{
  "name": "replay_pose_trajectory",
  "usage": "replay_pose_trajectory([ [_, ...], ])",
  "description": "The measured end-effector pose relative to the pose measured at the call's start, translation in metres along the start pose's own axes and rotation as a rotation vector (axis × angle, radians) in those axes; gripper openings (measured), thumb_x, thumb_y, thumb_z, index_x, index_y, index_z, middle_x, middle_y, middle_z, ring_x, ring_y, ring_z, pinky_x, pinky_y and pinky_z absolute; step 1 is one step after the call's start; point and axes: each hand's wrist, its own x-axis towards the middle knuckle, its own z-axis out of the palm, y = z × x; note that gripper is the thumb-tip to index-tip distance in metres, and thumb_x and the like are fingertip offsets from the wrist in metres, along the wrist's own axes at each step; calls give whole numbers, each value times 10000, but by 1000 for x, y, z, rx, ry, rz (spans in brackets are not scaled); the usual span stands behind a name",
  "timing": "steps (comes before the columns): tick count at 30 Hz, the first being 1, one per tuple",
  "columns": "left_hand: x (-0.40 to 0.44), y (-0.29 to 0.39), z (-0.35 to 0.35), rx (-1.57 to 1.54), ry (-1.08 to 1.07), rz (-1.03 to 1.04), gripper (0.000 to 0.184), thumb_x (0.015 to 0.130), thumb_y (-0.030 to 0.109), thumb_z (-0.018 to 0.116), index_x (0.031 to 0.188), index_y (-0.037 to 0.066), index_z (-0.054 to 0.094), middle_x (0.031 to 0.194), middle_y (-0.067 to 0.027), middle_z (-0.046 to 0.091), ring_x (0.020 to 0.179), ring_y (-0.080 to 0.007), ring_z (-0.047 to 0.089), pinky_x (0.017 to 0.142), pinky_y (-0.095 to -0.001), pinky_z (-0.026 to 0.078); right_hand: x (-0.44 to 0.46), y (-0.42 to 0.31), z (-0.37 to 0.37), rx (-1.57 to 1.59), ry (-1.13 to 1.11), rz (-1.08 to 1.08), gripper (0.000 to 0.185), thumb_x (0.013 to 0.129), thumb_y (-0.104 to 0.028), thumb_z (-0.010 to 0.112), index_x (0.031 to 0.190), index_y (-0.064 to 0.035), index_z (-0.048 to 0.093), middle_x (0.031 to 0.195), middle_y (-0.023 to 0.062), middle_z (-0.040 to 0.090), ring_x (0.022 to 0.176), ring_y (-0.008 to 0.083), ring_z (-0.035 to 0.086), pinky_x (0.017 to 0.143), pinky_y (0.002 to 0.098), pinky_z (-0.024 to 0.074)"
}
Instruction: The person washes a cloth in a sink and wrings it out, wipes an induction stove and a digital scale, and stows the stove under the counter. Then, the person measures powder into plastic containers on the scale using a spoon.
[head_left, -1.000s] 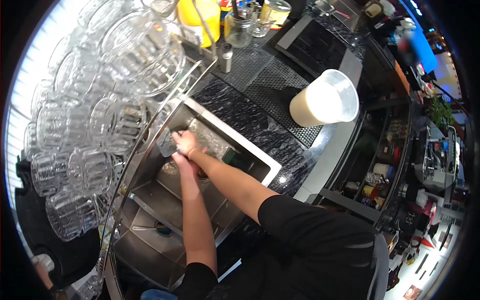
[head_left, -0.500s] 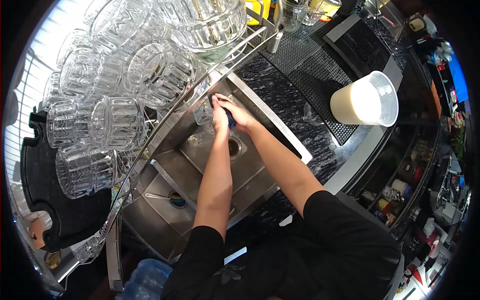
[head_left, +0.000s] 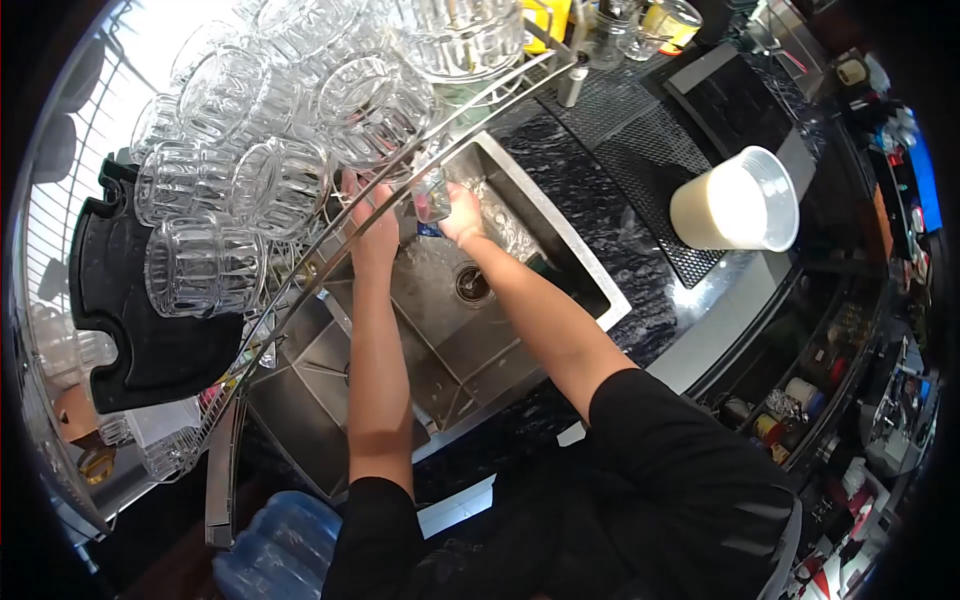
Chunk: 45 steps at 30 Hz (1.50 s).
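Note:
My right hand (head_left: 462, 214) is over the steel sink (head_left: 575, 245), its fingers curled round a small blue thing (head_left: 428, 230). Most of that thing is hidden, so its kind does not show. A small clear plastic or glass container (head_left: 432, 195) is in front of these fingers, by the rack rail. My left hand (head_left: 374, 228) reaches up behind the wire rack rail (head_left: 345, 240), beneath the glass jugs (head_left: 375, 110). The rail and glassware cover its fingertips, and whether it holds anything cannot be seen. Water glistens in the basin near the drain (head_left: 473, 284).
A plastic tub of cream-coloured liquid (head_left: 705, 212) stands on the counter at right, beside a black perforated mat (head_left: 640, 150). Stacked glass mugs (head_left: 205, 265) fill the rack at left, next to a black tray (head_left: 110, 310). A blue water bottle (head_left: 280, 550) is low down.
My hands, pressed together over the sink before, are now apart. The left has moved left and up behind the rack rail; the right keeps the blue thing. The view has shifted slightly.

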Motion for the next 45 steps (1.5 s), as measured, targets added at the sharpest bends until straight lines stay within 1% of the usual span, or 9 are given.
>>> replay_pose_trajectory([
  [2, 15, 22, 9, 526, -20, 664, 257, 862, 115, 655, 1104, 28, 653, 1051, -151, 664, 961, -286, 637, 851, -359, 497, 10, 11, 4, -507, -42, -15, 311, 823, -326, 585, 1048, -126, 661, 1008, 182, 670, 943, 398, 633, 816, 501, 482],
  [3, 21, 35, 10, 199, -330, 383, 386, 928, 135, 570, 1286, -4, 534, 1275, -224, 562, 1211, -329, 521, 1005, -405, 387, 10, 13, 6, -476, -108, 28, 344, 821, -372, 608, 1041, -116, 674, 1002, 175, 670, 939, 400, 626, 826, 484, 482],
  [7, 18, 65, 25, 404, -411, 290, 445, 956, 333, 515, 1341, 109, 523, 1335, -196, 526, 1255, -332, 476, 1055, -443, 338, -37, -22, -43, -751, -244, -106, 296, 838, -376, 639, 992, -132, 708, 1061, 138, 658, 958, 394, 612, 870, 482, 474],
  [14, -34, 81, 13, 329, -239, 609, 392, 918, 192, 594, 1295, 98, 546, 1310, -177, 530, 1205, -355, 496, 1001, -434, 376, -87, -29, -106, -659, -294, -288, 202, 783, -203, 676, 956, -105, 713, 988, 122, 648, 969, 316, 629, 827, 427, 512],
  [24, -185, 46, -1, -199, -237, -215, 481, 777, 87, 733, 1216, 12, 551, 1063, -136, 634, 963, -197, 623, 839, -313, 492, -143, -93, -145, -429, -458, -538, 292, 736, -330, 732, 894, -85, 711, 867, 136, 697, 860, 327, 669, 762, 409, 531],
  [30, -209, 95, -71, 284, -150, -106, 227, 747, 21, 717, 963, 4, 652, 921, -92, 652, 833, -160, 645, 760, -273, 513, -156, -113, -154, -652, -592, -862, 268, 630, -214, 784, 832, -68, 687, 873, 150, 686, 888, 336, 657, 744, 427, 524],
  [33, -221, 102, -103, 306, -179, 61, 220, 790, 88, 689, 1002, 39, 654, 1003, -132, 668, 927, -295, 651, 818, -352, 513, -170, -142, -140, -825, -647, -808, 150, 716, -115, 655, 847, -62, 703, 844, 172, 681, 862, 352, 663, 753, 444, 543],
  [38, -230, 105, -145, 482, -111, -36, 195, 849, 192, 638, 1018, 146, 722, 1017, -73, 690, 918, -298, 637, 810, -393, 492, -171, -142, -107, -428, -712, -800, 198, 775, -82, 579, 961, -74, 646, 863, 206, 664, 884, 381, 642, 793, 456, 504],
  [45, -227, 84, -156, -85, 23, -62, 332, 829, 256, 715, 1099, 78, 640, 1022, -113, 689, 952, -203, 650, 843, -325, 493, -202, -175, -38, -358, -797, -731, 165, 831, -129, 579, 962, -55, 646, 824, 214, 657, 820, 392, 644, 760, 452, 505],
])
